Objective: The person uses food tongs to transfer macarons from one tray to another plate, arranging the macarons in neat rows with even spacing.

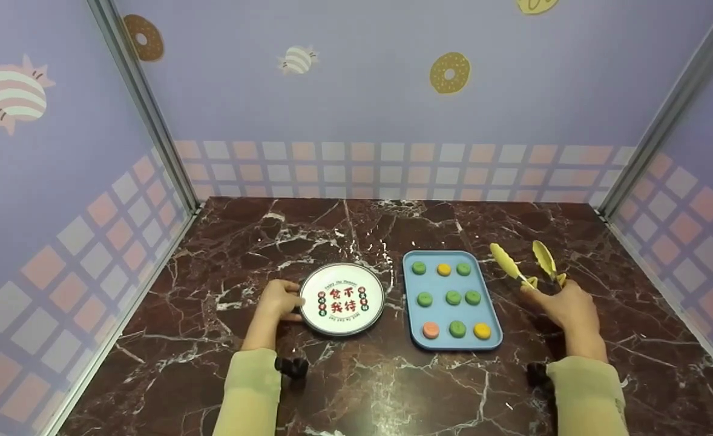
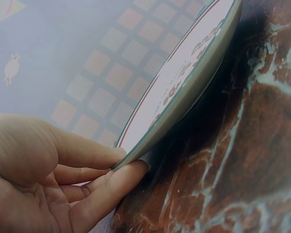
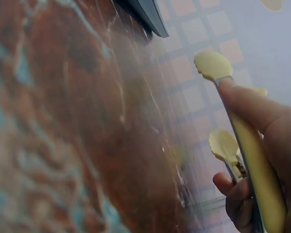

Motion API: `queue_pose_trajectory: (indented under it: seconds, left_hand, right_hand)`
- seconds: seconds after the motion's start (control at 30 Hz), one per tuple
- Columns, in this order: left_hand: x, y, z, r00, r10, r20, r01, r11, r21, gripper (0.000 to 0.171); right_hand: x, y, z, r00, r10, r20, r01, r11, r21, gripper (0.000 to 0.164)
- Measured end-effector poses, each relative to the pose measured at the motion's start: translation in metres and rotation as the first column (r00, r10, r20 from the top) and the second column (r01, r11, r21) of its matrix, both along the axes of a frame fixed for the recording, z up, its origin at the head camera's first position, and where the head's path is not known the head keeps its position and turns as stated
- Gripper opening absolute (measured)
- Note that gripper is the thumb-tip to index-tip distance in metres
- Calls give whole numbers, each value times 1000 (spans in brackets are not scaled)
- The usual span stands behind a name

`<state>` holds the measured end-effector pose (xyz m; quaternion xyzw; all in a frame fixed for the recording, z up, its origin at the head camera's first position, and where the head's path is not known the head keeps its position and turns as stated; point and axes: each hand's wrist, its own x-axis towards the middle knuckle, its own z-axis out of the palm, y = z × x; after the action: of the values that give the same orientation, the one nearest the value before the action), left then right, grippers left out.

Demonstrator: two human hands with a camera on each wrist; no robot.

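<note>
My left hand [image 1: 279,301] pinches the left rim of a round white plate [image 1: 365,297] with red lettering and a dark edge. In the left wrist view the thumb lies on the plate's top edge [image 2: 150,116] and a finger is under it. My right hand [image 1: 571,306] holds yellow tongs [image 1: 506,261], their two tips spread apart and pointing away from me. Right of the plate lies a blue tray [image 1: 414,339] bearing several small round pieces, mostly green [image 1: 424,299], with some yellow [image 1: 482,331] and one pink [image 1: 431,330]. The tongs' tips are to the tray's right, with nothing between them.
Everything is on a dark red marbled table [image 1: 344,387]. A purple back wall [image 1: 362,109] with a checkered band stands behind it, and side walls with metal corner posts [image 1: 144,103] enclose the left and right.
</note>
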<state>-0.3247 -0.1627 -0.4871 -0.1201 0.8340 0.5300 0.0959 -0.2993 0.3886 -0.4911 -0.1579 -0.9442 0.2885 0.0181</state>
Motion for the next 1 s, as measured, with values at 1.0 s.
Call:
queue_pose_trajectory:
  seconds: [1.0]
  left_hand:
    - [1,-1,0,1000,-3,19,3,1000,24,50]
  right_hand:
    - [-2,-30,27,961,266,-77,-261,963,69,102]
